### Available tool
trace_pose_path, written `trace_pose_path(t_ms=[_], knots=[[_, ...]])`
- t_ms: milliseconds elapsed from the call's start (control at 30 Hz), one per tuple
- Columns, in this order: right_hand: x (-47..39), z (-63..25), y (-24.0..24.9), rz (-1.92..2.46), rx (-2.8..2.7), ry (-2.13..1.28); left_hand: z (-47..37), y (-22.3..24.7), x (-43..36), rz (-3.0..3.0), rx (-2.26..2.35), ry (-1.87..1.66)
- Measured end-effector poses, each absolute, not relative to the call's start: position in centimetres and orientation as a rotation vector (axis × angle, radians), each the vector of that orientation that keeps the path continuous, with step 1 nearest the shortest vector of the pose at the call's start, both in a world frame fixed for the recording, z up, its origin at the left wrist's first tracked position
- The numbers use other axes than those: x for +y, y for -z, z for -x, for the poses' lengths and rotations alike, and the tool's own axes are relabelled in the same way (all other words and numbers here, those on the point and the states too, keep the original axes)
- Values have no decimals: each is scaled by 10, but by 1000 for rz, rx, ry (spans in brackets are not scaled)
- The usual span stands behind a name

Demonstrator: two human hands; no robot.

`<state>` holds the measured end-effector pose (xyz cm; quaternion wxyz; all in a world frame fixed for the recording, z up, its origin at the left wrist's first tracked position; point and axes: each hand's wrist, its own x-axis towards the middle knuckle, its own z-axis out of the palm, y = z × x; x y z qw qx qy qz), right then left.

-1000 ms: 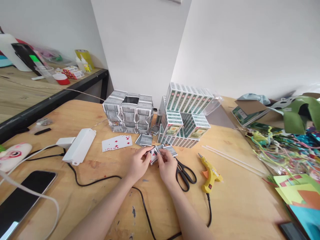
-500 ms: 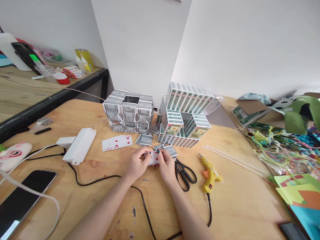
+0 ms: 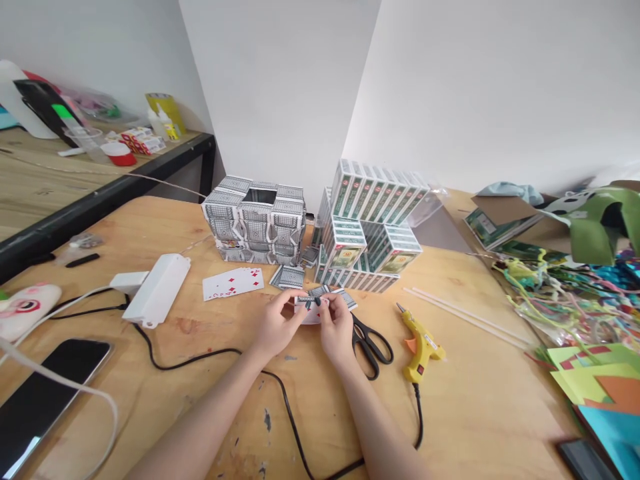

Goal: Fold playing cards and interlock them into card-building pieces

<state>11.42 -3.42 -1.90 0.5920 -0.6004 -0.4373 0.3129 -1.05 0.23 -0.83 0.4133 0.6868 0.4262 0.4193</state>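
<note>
Between my left hand [image 3: 280,325] and my right hand [image 3: 336,328] is a playing card [image 3: 313,315], pinched at both ends. Its far edge is bent over, so a strip of the patterned back shows above the white face. Just beyond my fingers lie patterned card pieces [image 3: 345,298], and another small pile [image 3: 287,276] sits further left. Black-handled scissors [image 3: 371,347] rest beside my right hand. Several face-up diamond cards [image 3: 233,284] are spread to the left. Behind them stands a box-like structure of folded cards [image 3: 255,223] with an opening on top.
Stacked card boxes [image 3: 373,227] stand at the back. To the right lie a yellow glue gun [image 3: 420,345], clear glue sticks [image 3: 465,317] and a craft-material heap [image 3: 565,293]. A white power strip [image 3: 159,290], black cable [image 3: 285,393] and phone [image 3: 47,400] occupy the left and front.
The card's far edge has been folded over toward me, showing its patterned back. My fingers have shifted along that edge; both hands still grip the card.
</note>
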Motion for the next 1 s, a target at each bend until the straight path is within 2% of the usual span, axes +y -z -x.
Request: trace_pose_path(t_ms=[200,1000], knots=[[-38,-113,20,1444,-1176,-534,11,12,5,-1819,1172,-1124],[-40,-115,17,1577,-1140,-455,5,9,-4,-1810,1175,-1031]])
